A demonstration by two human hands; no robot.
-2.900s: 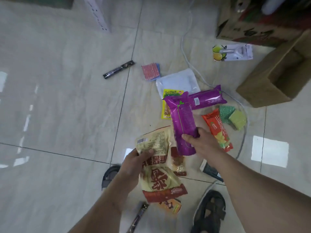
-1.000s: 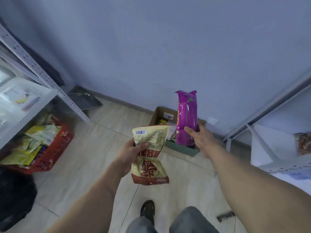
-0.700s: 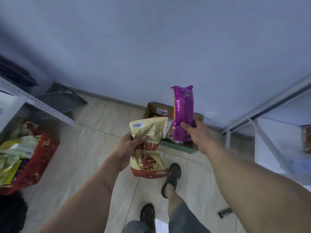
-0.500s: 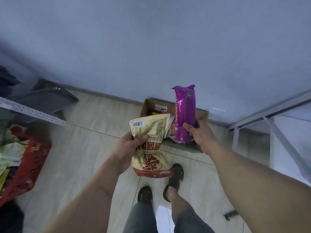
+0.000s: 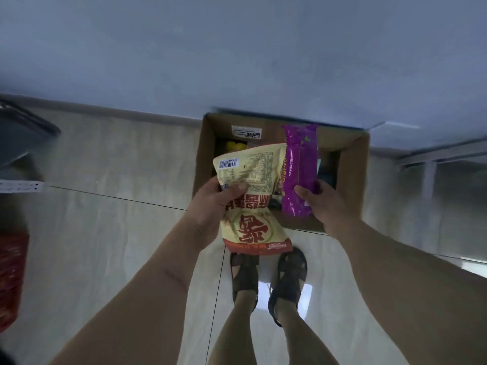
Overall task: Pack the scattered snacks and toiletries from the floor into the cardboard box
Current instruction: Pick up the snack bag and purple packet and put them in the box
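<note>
While both hands hover over one cardboard box [image 5: 353,164], left grip [image 5: 210,204] holding one yellow pouch [image 5: 250,201], right grip [image 5: 326,204] one purple packet [image 5: 300,167]

My left-hand pouch [image 5: 251,196]: pale yellow, red characters, red bottom band (barcode patch white). My right-hand packet [image 5: 300,172]: bright purple, yellow lettering. Box [image 5: 351,175]: plain brown cardboard. Sandals [image 5: 287,280]: dark brown.

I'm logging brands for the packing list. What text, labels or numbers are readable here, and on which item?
Yellow snack bag: large red Chinese characters, upside down; not clear enough to quote. Barcode and fine print too small to read.
Purple packet: yellow lettering down the edge, blurred, unreadable.
Cardboard box: white sticker on the inner wall, print blurred.
No text can be quoted with confidence.
</note>
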